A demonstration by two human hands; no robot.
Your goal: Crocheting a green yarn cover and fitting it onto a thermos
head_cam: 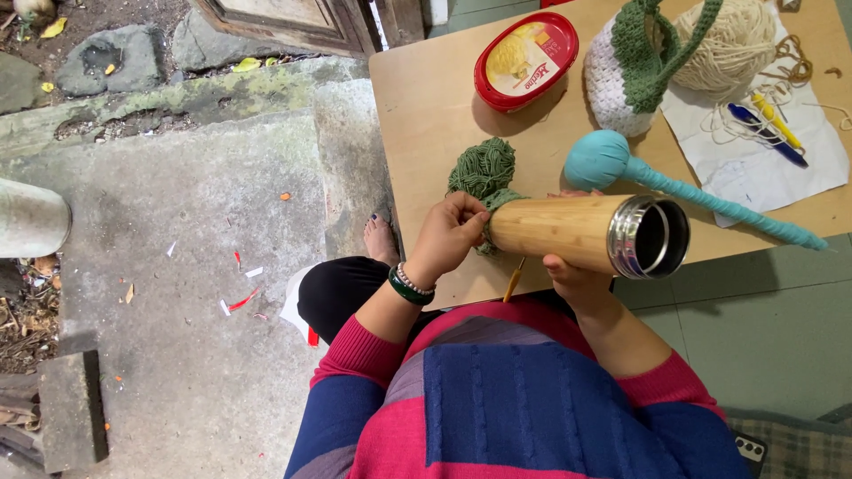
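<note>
Right hand (577,275) grips the bamboo flask (568,232) from below; left hand (448,232) pinches green crochet (493,206) at its base.

Table (426,106) sits ahead of the person. Flask (568,232) lies sideways over its near edge, open mouth to the right, betw. left hand (448,235) at its base & right hand (577,279) underneath. Yarn ball (484,167) just behind left hand. Oval tub (525,60) further back. Crocheted pouch (626,75) right of tub; wound yarn ball (732,40) right of pouch. Pens (768,129) on paper sheet (754,168), far right.
</note>
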